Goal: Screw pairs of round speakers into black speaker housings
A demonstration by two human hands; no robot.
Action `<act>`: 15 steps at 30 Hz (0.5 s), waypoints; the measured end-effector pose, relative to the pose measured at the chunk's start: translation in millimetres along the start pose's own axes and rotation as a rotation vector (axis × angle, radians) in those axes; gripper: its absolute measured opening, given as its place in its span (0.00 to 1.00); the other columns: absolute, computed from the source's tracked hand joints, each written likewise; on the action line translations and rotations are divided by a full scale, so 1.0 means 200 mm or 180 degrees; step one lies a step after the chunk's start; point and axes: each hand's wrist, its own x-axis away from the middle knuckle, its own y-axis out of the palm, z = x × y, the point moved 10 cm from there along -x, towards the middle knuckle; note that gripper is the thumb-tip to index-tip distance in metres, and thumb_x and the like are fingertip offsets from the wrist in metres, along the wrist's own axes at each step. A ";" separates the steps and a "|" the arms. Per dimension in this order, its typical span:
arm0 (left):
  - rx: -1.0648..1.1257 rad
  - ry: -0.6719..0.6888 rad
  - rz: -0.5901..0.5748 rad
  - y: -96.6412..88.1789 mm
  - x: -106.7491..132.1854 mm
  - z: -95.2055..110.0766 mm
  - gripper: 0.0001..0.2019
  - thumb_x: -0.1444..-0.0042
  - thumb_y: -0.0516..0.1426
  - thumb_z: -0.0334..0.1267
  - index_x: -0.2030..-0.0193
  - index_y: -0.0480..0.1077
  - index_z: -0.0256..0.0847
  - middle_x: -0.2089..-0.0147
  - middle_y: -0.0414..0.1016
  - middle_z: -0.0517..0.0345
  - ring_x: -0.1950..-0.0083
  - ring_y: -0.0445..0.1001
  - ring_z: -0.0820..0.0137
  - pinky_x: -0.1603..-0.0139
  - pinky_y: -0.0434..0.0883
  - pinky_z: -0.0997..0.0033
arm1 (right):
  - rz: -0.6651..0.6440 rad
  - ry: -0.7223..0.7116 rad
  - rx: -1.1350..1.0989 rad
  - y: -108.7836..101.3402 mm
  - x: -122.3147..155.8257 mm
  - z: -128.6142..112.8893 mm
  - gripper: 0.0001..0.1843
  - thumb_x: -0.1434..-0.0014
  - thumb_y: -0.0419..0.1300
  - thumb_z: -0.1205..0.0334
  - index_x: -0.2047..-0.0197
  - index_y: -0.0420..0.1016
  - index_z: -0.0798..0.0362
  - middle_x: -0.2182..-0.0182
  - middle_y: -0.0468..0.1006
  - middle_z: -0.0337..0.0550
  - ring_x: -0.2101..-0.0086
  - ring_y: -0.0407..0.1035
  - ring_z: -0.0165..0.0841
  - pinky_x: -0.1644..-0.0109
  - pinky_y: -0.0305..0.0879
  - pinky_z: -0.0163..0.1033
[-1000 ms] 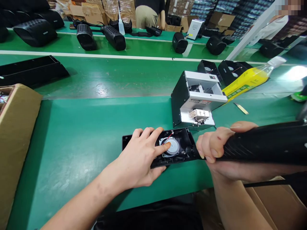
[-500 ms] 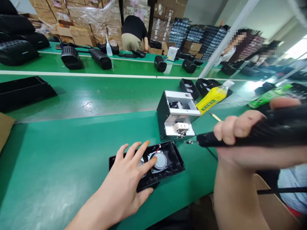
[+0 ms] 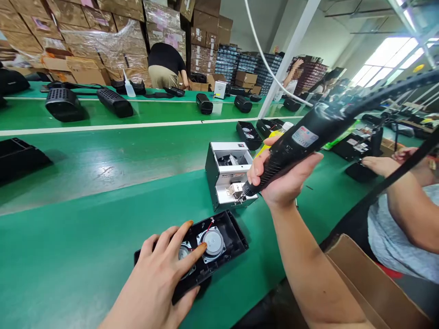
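My left hand (image 3: 164, 262) spans a black speaker housing (image 3: 228, 249), its fingers across the top and its thumb at the near side. Inside the housing sit two round speaker drivers, the right-hand driver (image 3: 213, 242) with a short red wire beside it. The other driver is partly behind my fingers. My right hand (image 3: 283, 176) grips a black electric screwdriver (image 3: 291, 148) that slants down to the left. Its tip reaches the metal outlet at the front of a screw feeder (image 3: 213, 178), just beyond the housing. Whether a screw is on the bit cannot be seen.
Behind the feeder lie open speaker housings (image 3: 248, 135) and a yellow bottle (image 3: 269, 141), partly hidden. A co-worker's hand (image 3: 380, 164) works at the right. A cardboard box (image 3: 373, 283) stands below the table edge. More speakers (image 3: 115, 103) line the green bench at the back.
My right hand has brought the screwdriver left and tilted it, its tip now at the feeder's outlet. The view has shifted; my left hand stays on the housing.
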 end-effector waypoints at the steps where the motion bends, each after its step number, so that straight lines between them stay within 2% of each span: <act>1: 0.0005 -0.0007 -0.0023 0.01 0.00 0.00 0.29 0.43 0.58 0.40 0.32 0.69 0.55 0.26 0.54 0.45 0.36 0.60 0.50 0.47 0.70 0.45 | 0.0005 0.0043 -0.0014 0.00 0.00 0.01 0.34 0.33 0.46 0.28 0.52 0.70 0.53 0.80 0.65 0.35 0.85 0.56 0.29 0.85 0.53 0.36; 6: 0.0246 -0.0232 -0.0161 0.06 0.01 -0.02 0.32 0.42 0.57 0.40 0.30 0.66 0.58 0.22 0.47 0.50 0.32 0.58 0.48 0.42 0.65 0.40 | 0.0147 0.0234 -0.0078 -0.03 0.03 0.00 0.39 0.41 0.51 0.22 0.50 0.76 0.49 0.81 0.64 0.37 0.86 0.55 0.30 0.86 0.51 0.36; 9: 0.0474 -0.0482 -0.0223 0.06 0.00 -0.05 0.28 0.40 0.59 0.47 0.33 0.68 0.62 0.22 0.49 0.56 0.28 0.57 0.50 0.36 0.62 0.38 | 0.0144 0.0282 -0.0133 -0.02 0.04 -0.06 0.37 0.41 0.54 0.24 0.49 0.81 0.45 0.80 0.66 0.38 0.86 0.56 0.30 0.86 0.52 0.36; 12: 0.0566 -0.0585 -0.0354 0.05 -0.01 -0.04 0.26 0.39 0.58 0.58 0.34 0.69 0.63 0.23 0.52 0.53 0.27 0.58 0.48 0.31 0.55 0.32 | 0.0026 0.0244 -0.0059 0.01 0.06 -0.17 0.35 0.41 0.53 0.24 0.47 0.81 0.41 0.82 0.63 0.35 0.87 0.52 0.29 0.88 0.49 0.35; 15: 0.0619 -0.0675 -0.0663 0.07 -0.01 -0.04 0.28 0.38 0.58 0.59 0.32 0.68 0.62 0.22 0.49 0.51 0.26 0.57 0.47 0.30 0.50 0.29 | 0.0144 0.0594 -0.0112 -0.01 0.10 -0.22 0.35 0.47 0.59 0.24 0.48 0.80 0.40 0.83 0.59 0.33 0.88 0.50 0.28 0.86 0.51 0.35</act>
